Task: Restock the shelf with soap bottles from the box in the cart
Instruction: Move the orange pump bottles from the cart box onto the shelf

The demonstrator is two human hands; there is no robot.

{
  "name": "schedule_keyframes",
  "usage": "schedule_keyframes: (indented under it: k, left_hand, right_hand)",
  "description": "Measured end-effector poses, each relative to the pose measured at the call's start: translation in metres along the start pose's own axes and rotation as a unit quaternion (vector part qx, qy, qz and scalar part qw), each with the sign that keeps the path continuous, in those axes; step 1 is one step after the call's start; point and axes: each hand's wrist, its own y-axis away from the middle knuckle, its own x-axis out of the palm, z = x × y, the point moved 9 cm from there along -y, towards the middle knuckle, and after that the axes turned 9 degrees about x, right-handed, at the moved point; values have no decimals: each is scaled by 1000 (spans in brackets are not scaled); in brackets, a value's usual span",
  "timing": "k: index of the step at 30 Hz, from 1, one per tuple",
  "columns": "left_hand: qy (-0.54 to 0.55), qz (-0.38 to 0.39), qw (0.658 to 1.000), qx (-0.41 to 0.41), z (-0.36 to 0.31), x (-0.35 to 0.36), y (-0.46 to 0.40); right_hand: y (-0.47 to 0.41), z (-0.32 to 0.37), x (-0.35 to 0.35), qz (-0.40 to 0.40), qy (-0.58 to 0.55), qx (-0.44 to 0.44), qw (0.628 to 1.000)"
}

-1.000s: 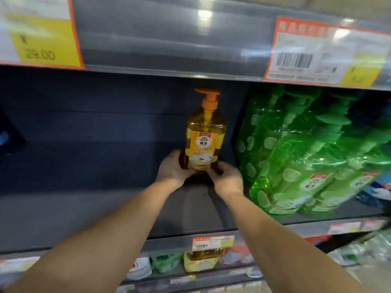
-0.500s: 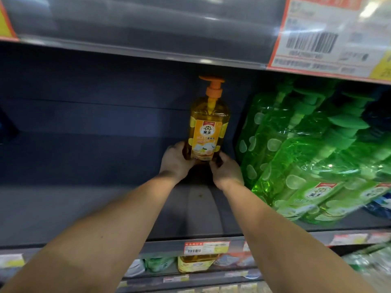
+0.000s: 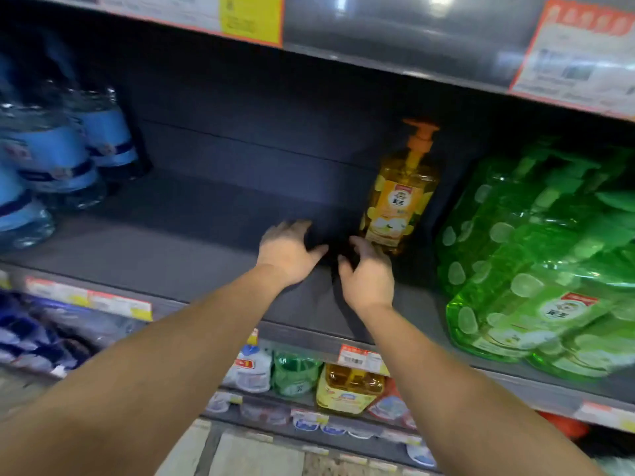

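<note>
Both my left hand [image 3: 287, 250] and right hand [image 3: 366, 274] have let go, fingers spread and empty, leaving the orange soap bottle [image 3: 398, 197] upright far back on the shelf [image 3: 171, 249]; next I fetch another from the cart.

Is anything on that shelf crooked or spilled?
Nothing looks spilled or broken. The orange soap bottle stands alone, upright, at the back of the shelf, with bare shelf to its left. The green soap bottles beside it appear to lean, though the wide lens may cause that. Both hands are off the bottle.
</note>
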Motion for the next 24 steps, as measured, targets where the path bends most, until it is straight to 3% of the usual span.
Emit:
schedule_keyframes:
  k: [5,13,19,24]
  left_hand:
    - [-164,-37,983,-69,85,-77,72]
    - [-225,-112,942,-223,263,-244,255]
    - [-267,-148,871,-386,408,-401,491]
    - [-288,-156,791,-517,477,-499,657]
  right_hand:
    - [36,98,60,65,98,-104,988]
    - [204,334,203,171,114,-335,919]
    - [431,525,311,269,45,-470,840]
    - [577,640,369,336,34,-521,784]
